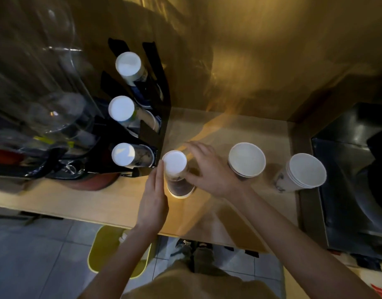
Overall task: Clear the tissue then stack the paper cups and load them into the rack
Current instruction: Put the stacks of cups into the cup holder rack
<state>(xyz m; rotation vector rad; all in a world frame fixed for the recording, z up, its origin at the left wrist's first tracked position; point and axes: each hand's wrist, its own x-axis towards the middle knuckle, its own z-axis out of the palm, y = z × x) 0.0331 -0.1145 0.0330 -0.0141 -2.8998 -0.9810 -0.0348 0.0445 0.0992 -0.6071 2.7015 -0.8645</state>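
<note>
Scanning left to right: you stand at a wooden counter [121, 203], looking straight down on it.
Far left: clear plastic containers [56, 113], blurred; contents cannot be told.
Rack: black cup rack [157, 104] at the counter's left, three slots in a row, each showing a stack bottom-up: far stack [128, 65], middle stack [122, 108], near stack [123, 154]. From here you cannot tell how much room is left in any slot.
Floor: yellow bin [108, 251] below the counter edge, something white in it, possibly tissue. No tissue shows on the counter.
Left hand: your left hand [154, 199], fingers straight and pressed together, flat against the left side of the inverted cup stack [177, 173].
Inverted cup stack: stands rim-down on the counter just beside the rack's near slot, white base up.
Right hand: your right hand [207, 171], fingers spread and curled around the stack's right side; thumb contact is hidden.
Step, as judged: squaring the stack between both palms before lifting it to the rack.
Handling: paper cups are light and thin-walled and dent under a squeeze. Hold low and wide on the sides, near the stiffer rolled rims, and keep the stack straight so it doesn't slide apart.
Right of hands: open cup stack [246, 159], mouth up, nested, near your right wrist.
Far right: second open stack [302, 172], tilted, apart from the first, near the counter's right edge.
Remaining, as judged: both are yet to be racked.
</note>
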